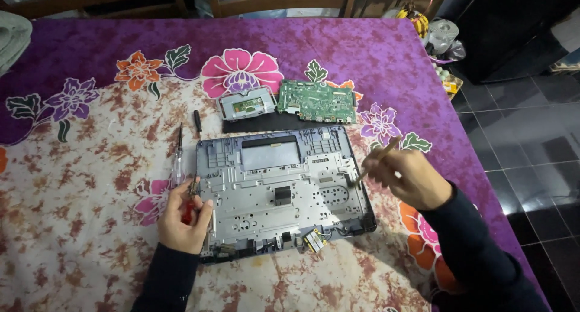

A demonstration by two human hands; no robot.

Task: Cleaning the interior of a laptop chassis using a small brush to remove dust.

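Clearly the opened laptop base (pixel 281 194) is lying flat at the centre of the frame on the worktop (pixel 78 239), its metal inner frame facing up so both hands can be reaching in from either side. The left hand (pixel 183 218) is resting at the base's left edge, its grip curling around a red-handled tool (pixel 188 212), seemingly steadying the shell. The right hand (pixel 408 179) is hovering over the right edge, its grip pinching a slim brush-like stick (pixel 376 161) angled down toward the frame; the tip is too small to tell apart. Just above the base, a green circuit board (pixel 316 101) and a small metal-cased part (pixel 246 103) are sitting on a black panel (pixel 260 124), set aside yet within reach. Left of the base, a clear-handled screwdriver (pixel 177 161) and a short black bit (pixel 197 121) are lying parallel.
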